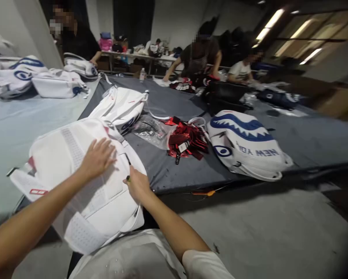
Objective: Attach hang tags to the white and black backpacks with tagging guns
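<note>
Faces a broad table under dark grey cloth (pixel 162 174), with a pale blue-grey table (pixel 46 112) at the left. Looks across to a co-worker in a dark top (pixel 201 54) leaning over the far side, with a dark-clad co-worker (pixel 81 38) at upper left and a co-worker in a white shirt (pixel 240 71) farther right. Has the main white backpack (pixel 92 193) close in front, strap side up at the near edge of the grey cloth, with its lower end past that edge. Has a white-and-blue lettered backpack (pixel 246 143) lying well to the right, and another white backpack (pixel 121 102) just beyond the main one. Faces, between these, a clear plastic bag (pixel 153 130) beside a heap of shiny red and black tags (pixel 188 139). Lays left hand (pixel 100 157) palm down on the main white backpack, with fingers extended and grasping nothing. Bends right hand (pixel 137 184) over its right side, with fingers curled tight around a small item with a yellow-green end (pixel 128 178); cannot tell its kind.
</note>
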A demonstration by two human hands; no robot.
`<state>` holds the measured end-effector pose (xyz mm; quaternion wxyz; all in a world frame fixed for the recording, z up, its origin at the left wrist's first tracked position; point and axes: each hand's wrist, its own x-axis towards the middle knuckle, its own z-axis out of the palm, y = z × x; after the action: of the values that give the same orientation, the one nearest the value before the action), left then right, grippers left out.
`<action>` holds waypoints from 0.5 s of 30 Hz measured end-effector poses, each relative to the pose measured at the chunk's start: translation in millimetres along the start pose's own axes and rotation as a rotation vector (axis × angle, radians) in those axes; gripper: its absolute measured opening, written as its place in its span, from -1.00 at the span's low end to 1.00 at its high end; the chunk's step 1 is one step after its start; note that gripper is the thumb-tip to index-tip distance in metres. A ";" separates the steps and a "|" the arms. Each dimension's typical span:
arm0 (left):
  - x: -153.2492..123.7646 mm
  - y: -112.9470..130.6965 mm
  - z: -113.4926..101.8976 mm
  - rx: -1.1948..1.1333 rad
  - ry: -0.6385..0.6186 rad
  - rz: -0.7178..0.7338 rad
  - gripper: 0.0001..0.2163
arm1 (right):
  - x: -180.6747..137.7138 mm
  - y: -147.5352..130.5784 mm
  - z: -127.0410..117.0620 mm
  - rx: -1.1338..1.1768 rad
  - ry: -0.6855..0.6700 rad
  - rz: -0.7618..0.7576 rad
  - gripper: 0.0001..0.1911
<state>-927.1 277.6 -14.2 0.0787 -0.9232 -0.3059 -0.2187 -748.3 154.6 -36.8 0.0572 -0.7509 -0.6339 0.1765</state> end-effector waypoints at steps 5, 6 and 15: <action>64.5 -30.5 -8.7 0.142 -0.255 0.220 -0.55 | -16.3 10.8 15.9 0.009 0.138 -0.070 -0.62; 62.0 -26.6 -15.2 0.151 -0.297 0.238 -0.55 | -26.1 14.1 17.9 0.019 0.152 -0.089 -0.62; 30.1 35.8 -71.1 0.212 -0.139 0.346 -0.63 | -69.0 52.0 26.9 0.080 0.305 -0.189 -0.58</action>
<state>-909.3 245.0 62.4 0.1907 -0.9614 -0.1688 -0.1045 -718.3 74.0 -64.7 0.1988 -0.7031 -0.6781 0.0795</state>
